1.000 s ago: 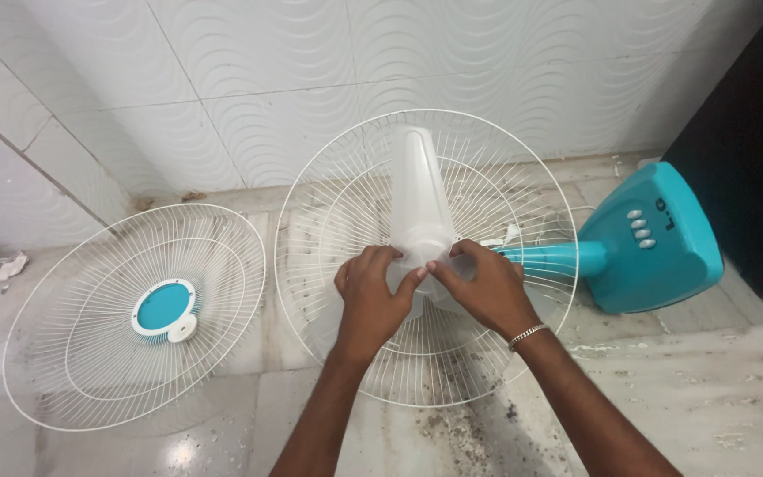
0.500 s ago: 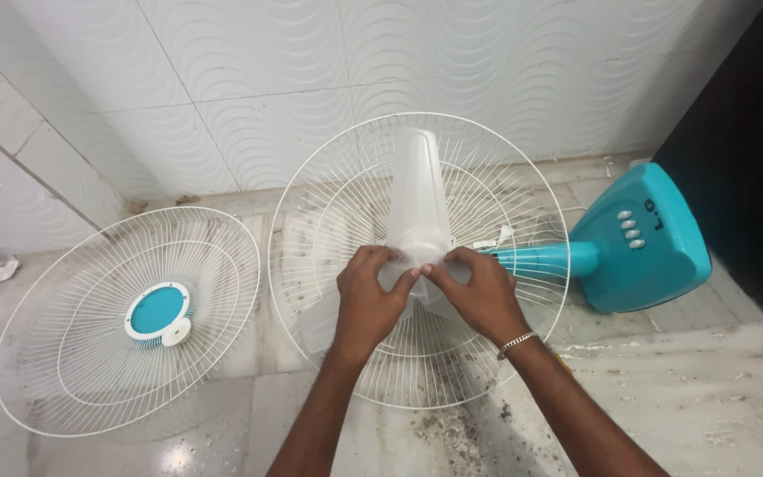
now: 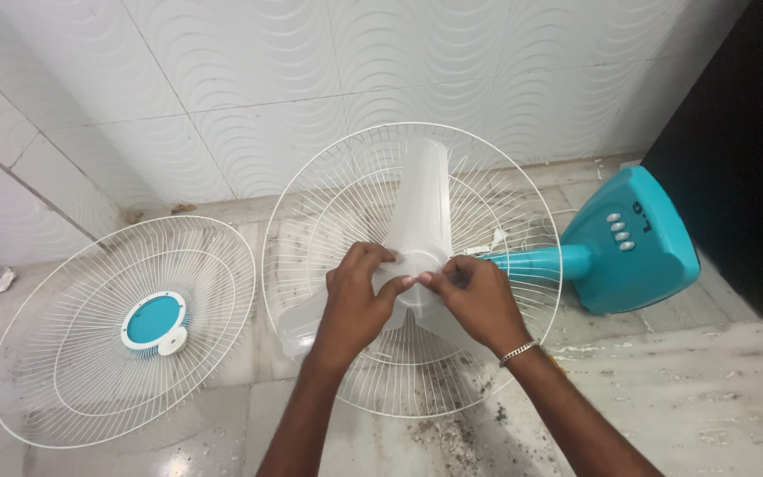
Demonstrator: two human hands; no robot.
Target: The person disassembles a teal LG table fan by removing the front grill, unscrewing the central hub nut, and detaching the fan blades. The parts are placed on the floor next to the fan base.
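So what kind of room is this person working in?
Probably a home's floor corner: a grit-strewn marble floor, a white wave-patterned tiled wall, and a dismantled teal fan lying on the ground.

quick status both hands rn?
Left hand: closed on the hub of the translucent fan blade.
Right hand: closed on the same hub, fingertips meeting the left's.
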